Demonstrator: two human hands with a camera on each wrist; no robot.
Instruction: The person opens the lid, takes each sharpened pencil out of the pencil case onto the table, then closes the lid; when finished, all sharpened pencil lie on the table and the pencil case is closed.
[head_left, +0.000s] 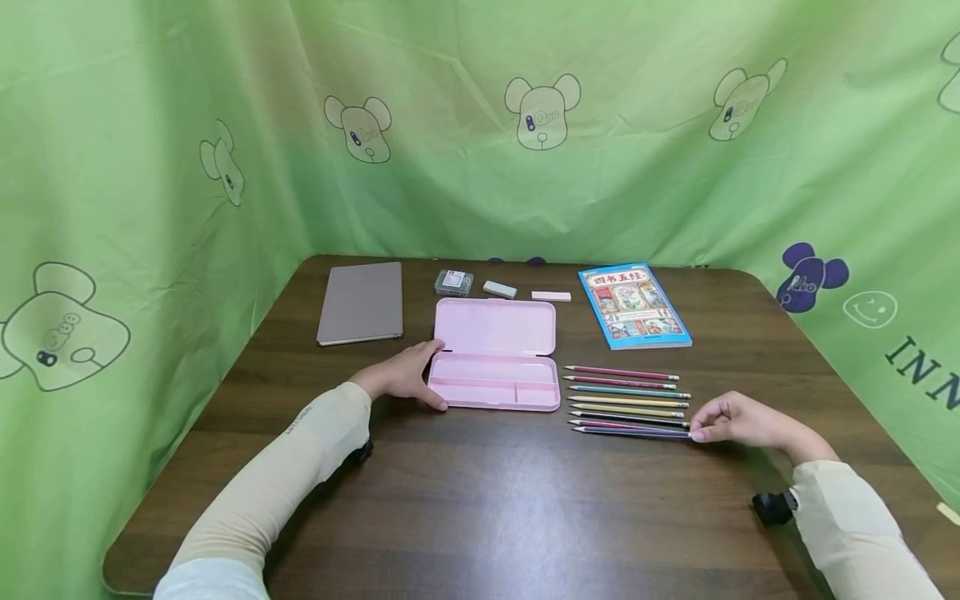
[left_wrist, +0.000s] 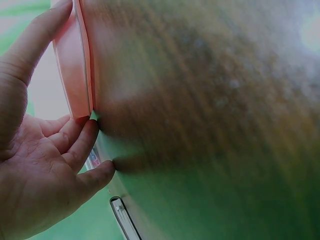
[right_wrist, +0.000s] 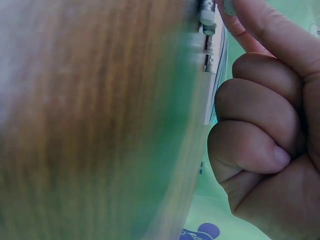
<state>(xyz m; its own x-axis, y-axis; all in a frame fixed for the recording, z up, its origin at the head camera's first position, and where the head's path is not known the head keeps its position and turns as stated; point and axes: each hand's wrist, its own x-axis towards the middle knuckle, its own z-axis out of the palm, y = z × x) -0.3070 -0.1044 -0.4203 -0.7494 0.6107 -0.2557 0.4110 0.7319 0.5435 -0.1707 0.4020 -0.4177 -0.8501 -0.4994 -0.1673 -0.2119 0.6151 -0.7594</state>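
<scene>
Bracing pink pencil case with relaxed left hand, right hand pinching nearest pencil's end, wrist views blurred

The dark wooden table carries an open pink pencil case, a row of pencils, a blue book, a grey tablet, two erasers and a small box.

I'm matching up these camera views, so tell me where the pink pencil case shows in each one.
Head: pink pencil case lies open at table centre, left hand on its left end.
Left wrist: its pink edge runs down the upper left.
Right wrist: not in view.
Shared landmark: the brown wooden table.
</scene>
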